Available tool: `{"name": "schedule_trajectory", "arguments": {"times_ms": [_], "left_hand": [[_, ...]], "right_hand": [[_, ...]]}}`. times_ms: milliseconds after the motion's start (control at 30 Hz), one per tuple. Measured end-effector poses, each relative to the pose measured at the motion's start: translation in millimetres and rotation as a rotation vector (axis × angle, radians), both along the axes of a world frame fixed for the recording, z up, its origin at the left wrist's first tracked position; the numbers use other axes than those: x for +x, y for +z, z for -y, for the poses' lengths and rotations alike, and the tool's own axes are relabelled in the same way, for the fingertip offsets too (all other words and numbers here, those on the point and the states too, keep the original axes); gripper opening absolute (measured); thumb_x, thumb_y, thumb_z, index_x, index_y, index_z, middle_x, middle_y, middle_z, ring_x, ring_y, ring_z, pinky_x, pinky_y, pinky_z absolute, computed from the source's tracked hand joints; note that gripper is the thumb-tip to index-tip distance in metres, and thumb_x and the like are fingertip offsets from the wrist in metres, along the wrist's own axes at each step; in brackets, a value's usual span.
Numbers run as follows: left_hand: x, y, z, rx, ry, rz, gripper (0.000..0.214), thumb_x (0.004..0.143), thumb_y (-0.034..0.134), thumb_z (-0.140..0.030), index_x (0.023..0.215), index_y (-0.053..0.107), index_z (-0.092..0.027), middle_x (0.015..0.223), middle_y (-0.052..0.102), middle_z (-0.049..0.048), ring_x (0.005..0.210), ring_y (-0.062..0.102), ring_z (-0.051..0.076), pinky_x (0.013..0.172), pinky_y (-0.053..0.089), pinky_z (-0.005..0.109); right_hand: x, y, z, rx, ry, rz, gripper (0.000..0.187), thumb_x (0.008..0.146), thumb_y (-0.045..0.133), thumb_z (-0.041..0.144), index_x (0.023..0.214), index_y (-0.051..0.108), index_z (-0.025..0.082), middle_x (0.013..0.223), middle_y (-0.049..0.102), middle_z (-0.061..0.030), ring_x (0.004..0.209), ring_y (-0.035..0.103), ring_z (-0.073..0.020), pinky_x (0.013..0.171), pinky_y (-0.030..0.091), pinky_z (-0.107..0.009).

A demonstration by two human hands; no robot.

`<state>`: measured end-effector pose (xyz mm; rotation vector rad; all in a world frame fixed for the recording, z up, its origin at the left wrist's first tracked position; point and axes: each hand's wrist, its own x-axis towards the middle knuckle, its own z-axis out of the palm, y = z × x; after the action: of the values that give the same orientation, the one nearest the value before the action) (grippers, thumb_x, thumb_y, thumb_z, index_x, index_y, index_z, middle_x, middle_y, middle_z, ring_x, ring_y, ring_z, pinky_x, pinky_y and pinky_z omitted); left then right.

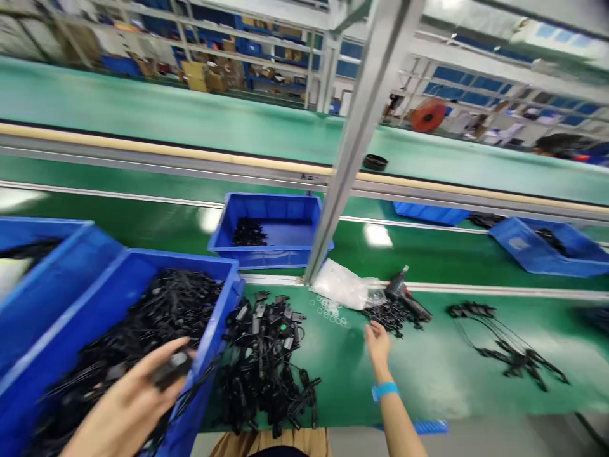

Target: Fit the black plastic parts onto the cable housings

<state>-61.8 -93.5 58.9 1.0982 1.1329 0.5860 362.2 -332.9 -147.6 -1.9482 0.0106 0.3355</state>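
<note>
My left hand (pixel 137 387) is closed round a black power adapter (pixel 172 370), over the near blue bin (pixel 223 304). The adapter's black cable trails down across the bin's right wall. A tangle of black cabled adapters fills much of that bin. To its right, a heap of adapters (pixel 266 355) lies on the green bench. My right hand (pixel 377 343), with a blue band on the wrist, is at the left edge of a pile of small black parts (pixel 387 315). Its fingertips are drawn together; whatever they hold is too small to make out.
A white plastic bag (pixel 340 284), clear rings (pixel 333 312) and a red-black power tool (pixel 406 297) lie behind my right hand. A metal post (pixel 354 127) rises between the hands. Another blue bin (pixel 271 257) stands behind. Bundled cables (pixel 514 355) lie at right.
</note>
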Motion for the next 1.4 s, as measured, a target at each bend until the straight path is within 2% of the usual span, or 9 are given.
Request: {"name": "schedule_trajectory", "arguments": {"times_ms": [100, 200, 233, 300, 367, 500, 733, 1033, 1400], "left_hand": [[10, -8.2, 19, -0.130, -0.054, 0.248, 0.063, 0.064, 0.089, -0.040, 0.120, 0.065, -0.022, 0.095, 0.069, 0.0064, 0.066, 0.055, 0.012, 0.055, 0.042, 0.021], [17, -23.0, 24, -0.193, -0.138, 0.444, 0.054, 0.065, 0.090, -0.038, 0.110, 0.065, -0.019, 0.093, 0.069, 0.0087, 0.068, 0.057, 0.013, 0.059, 0.043, 0.022], [17, -26.7, 26, -0.200, -0.165, 0.478, 0.052, 0.066, 0.090, -0.036, 0.108, 0.065, -0.019, 0.092, 0.069, 0.0086, 0.070, 0.058, 0.013, 0.060, 0.043, 0.022], [15, -30.9, 32, -0.201, -0.196, 0.518, 0.048, 0.068, 0.089, -0.032, 0.107, 0.066, -0.019, 0.091, 0.067, 0.0070, 0.070, 0.059, 0.012, 0.061, 0.043, 0.022], [11, -32.0, 40, -0.193, -0.200, 0.539, 0.045, 0.069, 0.089, -0.030, 0.108, 0.067, -0.019, 0.090, 0.064, 0.0047, 0.071, 0.060, 0.012, 0.061, 0.044, 0.021], [4, -30.9, 53, -0.199, -0.177, 0.571, 0.046, 0.068, 0.089, -0.030, 0.107, 0.069, -0.018, 0.092, 0.062, 0.0037, 0.071, 0.061, 0.012, 0.061, 0.047, 0.022], [-7, -35.2, 60, -0.261, -0.146, 0.615, 0.046, 0.067, 0.090, -0.028, 0.106, 0.070, -0.017, 0.091, 0.064, 0.0045, 0.070, 0.063, 0.012, 0.061, 0.049, 0.022], [-13, -45.7, 63, -0.222, -0.170, 0.606, 0.046, 0.071, 0.087, -0.027, 0.111, 0.067, -0.016, 0.085, 0.065, 0.0030, 0.070, 0.063, 0.012, 0.062, 0.050, 0.022], [-11, -46.9, 65, -0.176, -0.175, 0.623, 0.045, 0.072, 0.086, -0.028, 0.111, 0.066, -0.016, 0.086, 0.065, 0.0026, 0.070, 0.063, 0.011, 0.062, 0.050, 0.021]], "right_hand": [[-63, 42.3, -38, 0.293, 0.169, -0.131, 0.053, 0.066, 0.072, 0.061, 0.094, 0.063, 0.016, 0.099, 0.069, -0.0104, 0.094, 0.068, -0.0262, 0.089, 0.056, -0.043], [-140, 105.8, -69, 0.546, 0.390, -0.309, 0.038, 0.074, 0.076, 0.050, 0.097, 0.068, 0.020, 0.107, 0.072, -0.0074, 0.104, 0.067, -0.0246, 0.095, 0.054, -0.040], [-164, 127.1, -77, 0.575, 0.498, -0.362, 0.034, 0.077, 0.076, 0.047, 0.098, 0.070, 0.022, 0.103, 0.073, -0.0067, 0.100, 0.068, -0.0234, 0.094, 0.054, -0.039], [-204, 162.0, -89, 0.543, 0.707, -0.271, 0.027, 0.077, 0.077, 0.043, 0.095, 0.074, 0.023, 0.099, 0.075, -0.0059, 0.093, 0.068, -0.0215, 0.087, 0.055, -0.034], [-233, 182.1, -99, 0.502, 0.849, -0.117, 0.020, 0.080, 0.075, 0.039, 0.094, 0.076, 0.025, 0.099, 0.075, -0.0046, 0.089, 0.069, -0.0208, 0.082, 0.055, -0.032], [-257, 186.6, -107, 0.456, 0.957, 0.167, 0.012, 0.086, 0.070, 0.029, 0.096, 0.076, 0.031, 0.099, 0.076, -0.0007, 0.094, 0.069, -0.0203, 0.086, 0.054, -0.034], [-264, 181.6, -107, 0.423, 1.061, 0.466, 0.016, 0.087, 0.070, 0.020, 0.097, 0.072, 0.033, 0.101, 0.074, 0.0036, 0.099, 0.065, -0.0189, 0.086, 0.053, -0.034], [-253, 209.2, -107, 0.279, 1.316, 0.840, 0.012, 0.091, 0.066, 0.017, 0.098, 0.063, 0.026, 0.088, 0.072, 0.0032, 0.089, 0.062, -0.0204, 0.079, 0.043, -0.038], [-253, 210.0, -108, 0.263, 1.347, 0.961, 0.014, 0.092, 0.064, 0.013, 0.101, 0.057, 0.022, 0.088, 0.068, 0.0008, 0.088, 0.057, -0.0189, 0.080, 0.038, -0.036]]}}
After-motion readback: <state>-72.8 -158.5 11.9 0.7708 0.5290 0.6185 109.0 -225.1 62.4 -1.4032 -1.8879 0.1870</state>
